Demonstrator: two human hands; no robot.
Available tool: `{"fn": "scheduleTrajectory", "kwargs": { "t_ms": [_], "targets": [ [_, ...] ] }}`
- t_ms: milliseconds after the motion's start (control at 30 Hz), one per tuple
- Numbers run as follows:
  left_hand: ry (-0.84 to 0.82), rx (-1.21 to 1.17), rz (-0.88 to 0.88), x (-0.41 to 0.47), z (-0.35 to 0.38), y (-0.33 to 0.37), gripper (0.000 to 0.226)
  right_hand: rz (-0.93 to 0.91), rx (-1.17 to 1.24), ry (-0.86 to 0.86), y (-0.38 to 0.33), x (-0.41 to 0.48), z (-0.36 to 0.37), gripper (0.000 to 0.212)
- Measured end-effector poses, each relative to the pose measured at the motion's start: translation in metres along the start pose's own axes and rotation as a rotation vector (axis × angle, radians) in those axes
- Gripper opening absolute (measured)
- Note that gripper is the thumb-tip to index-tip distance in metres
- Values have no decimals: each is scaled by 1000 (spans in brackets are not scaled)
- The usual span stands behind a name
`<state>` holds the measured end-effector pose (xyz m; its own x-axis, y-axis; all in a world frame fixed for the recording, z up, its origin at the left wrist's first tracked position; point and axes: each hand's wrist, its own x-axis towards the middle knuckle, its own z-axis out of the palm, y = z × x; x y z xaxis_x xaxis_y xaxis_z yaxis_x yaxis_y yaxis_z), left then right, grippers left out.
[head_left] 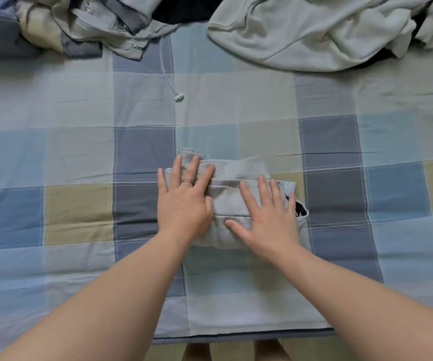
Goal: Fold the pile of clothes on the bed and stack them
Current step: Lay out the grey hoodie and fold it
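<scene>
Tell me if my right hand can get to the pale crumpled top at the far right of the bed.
Probably yes. The right hand lies flat on the folded grey garment, holding nothing, and only bare bedspread lies between it and the pale top.

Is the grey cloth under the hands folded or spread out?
Folded: the grey cloth is a compact bundle of stacked layers.

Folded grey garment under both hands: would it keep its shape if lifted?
Probably floppy: the folded grey garment is soft cloth in stacked layers, pressed flat by the left hand and right hand. Lifted from one edge, the folds would likely open. Pushed, it may bunch on the bed cover.
</scene>
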<state>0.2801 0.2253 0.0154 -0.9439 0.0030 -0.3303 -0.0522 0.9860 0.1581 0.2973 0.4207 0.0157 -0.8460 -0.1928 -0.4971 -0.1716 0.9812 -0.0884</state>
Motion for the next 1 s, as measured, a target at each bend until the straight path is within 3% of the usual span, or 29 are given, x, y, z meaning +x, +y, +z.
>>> {"fn": "scheduleTrajectory", "kwargs": {
  "t_ms": [133,367,600,700,800,900,1000],
  "targets": [
    [-19,-50,-9,16,26,-12,59,-84,42,102,7,18,29,87],
    [227,-183,79,38,77,-34,60,-154,57,319,11,50,77,83],
    [73,-225,36,34,52,-30,62,-151,146,132,14,39,44,80],
    [54,-347,-136,19,33,-32,84,-35,302,149,30,16,24,89],
    [-56,-752,-501,4,15,-44,113,296,593,93,47,-4,16,109],
    [-228,-1077,-642,-5,8,-53,88,554,1158,-33,62,-5,15,114],
    [-349,-1202,-655,-4,6,-56,39,634,1403,-220,77,1,22,103]
  ]
}}
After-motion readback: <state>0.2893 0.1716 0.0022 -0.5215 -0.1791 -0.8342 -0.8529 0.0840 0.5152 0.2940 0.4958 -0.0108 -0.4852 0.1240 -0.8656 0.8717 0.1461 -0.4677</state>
